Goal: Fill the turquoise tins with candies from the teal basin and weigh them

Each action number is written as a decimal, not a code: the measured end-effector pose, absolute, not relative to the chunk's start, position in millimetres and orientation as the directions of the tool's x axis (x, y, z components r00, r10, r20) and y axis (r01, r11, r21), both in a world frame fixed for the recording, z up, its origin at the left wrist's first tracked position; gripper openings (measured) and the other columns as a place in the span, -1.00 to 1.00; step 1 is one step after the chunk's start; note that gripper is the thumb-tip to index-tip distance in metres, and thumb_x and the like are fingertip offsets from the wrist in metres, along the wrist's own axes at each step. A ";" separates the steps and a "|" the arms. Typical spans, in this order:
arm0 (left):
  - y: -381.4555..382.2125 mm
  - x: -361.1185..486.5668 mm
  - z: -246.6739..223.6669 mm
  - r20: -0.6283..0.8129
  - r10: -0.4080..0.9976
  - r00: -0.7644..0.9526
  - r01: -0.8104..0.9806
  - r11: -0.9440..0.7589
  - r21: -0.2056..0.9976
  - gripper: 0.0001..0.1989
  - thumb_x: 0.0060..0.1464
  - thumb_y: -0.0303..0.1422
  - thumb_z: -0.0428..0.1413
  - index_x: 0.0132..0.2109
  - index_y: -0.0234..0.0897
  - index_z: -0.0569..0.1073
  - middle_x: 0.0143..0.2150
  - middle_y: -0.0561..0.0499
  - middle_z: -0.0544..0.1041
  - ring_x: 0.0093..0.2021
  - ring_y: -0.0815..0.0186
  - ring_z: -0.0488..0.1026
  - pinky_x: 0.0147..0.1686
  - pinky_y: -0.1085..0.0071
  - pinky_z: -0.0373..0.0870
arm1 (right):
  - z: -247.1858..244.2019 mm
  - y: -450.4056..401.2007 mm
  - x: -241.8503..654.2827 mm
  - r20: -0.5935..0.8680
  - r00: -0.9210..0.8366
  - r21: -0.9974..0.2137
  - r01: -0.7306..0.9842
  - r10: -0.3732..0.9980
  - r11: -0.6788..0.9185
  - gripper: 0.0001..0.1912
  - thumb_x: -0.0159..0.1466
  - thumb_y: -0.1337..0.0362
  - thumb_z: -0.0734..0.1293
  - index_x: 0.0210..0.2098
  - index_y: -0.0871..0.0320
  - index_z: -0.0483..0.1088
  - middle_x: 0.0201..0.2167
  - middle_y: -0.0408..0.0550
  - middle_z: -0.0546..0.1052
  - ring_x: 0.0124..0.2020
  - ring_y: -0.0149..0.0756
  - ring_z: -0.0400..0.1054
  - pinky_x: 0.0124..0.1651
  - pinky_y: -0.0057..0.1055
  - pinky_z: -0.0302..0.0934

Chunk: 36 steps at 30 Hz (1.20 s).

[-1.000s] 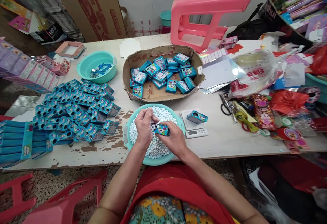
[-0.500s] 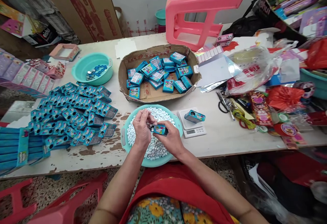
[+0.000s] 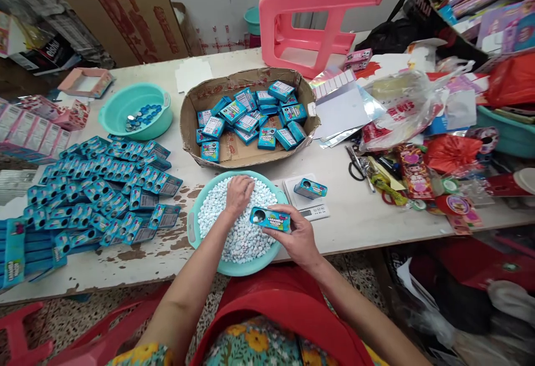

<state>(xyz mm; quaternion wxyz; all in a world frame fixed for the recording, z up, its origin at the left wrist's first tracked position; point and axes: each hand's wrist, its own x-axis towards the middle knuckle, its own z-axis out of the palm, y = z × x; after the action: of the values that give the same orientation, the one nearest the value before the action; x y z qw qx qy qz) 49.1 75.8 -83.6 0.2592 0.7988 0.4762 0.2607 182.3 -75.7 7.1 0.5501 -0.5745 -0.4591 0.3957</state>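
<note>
A turquoise bowl (image 3: 193, 233) full of small white candies (image 3: 246, 250) stands at the table's front edge. My left hand (image 3: 239, 194) is down among the candies at the bowl's far side, its fingers curled; the fingertips and anything in them are hidden. Over the bowl's right side, my right hand (image 3: 301, 238) grips a small blue candy box (image 3: 273, 220). That box is tilted with its round hole facing up, and something white shows in the hole. Beside it, another blue box (image 3: 310, 188) lies on a white digital scale (image 3: 324, 211).
Many holed blue boxes (image 3: 125, 188) crowd the table's left. Behind the bowl is a cardboard tray (image 3: 189, 132) of blue boxes. A second turquoise bowl (image 3: 163, 123) contains small blue and silvery pieces. Scissors (image 3: 356, 166), plastic bags (image 3: 401, 111) and a pink stool (image 3: 288, 9) occupy the right and back.
My left hand has moved away from the box's opening and down into the candies. My right hand still holds the box, now turned with its hole in view. The camera view has shifted slightly.
</note>
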 end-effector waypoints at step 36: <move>16.9 36.5 24.8 -0.182 0.982 -0.057 -0.428 0.141 0.893 -0.78 0.04 -0.30 0.10 -0.46 -0.26 0.23 -0.61 0.16 0.29 -0.60 0.42 0.36 -0.50 0.47 0.32 | 10.1 -52.9 141.3 0.109 0.082 -0.801 0.598 0.991 0.038 -0.72 0.08 0.38 0.35 -0.19 0.10 0.34 -0.27 -0.06 0.47 -0.18 -0.18 0.36 -0.14 -0.31 0.22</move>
<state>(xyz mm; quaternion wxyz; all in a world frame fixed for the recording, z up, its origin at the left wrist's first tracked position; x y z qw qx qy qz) 36.5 16.9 24.8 0.6117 0.3122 0.4430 0.5763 141.3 -52.9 10.1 0.3644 -0.6388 -0.6216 0.2695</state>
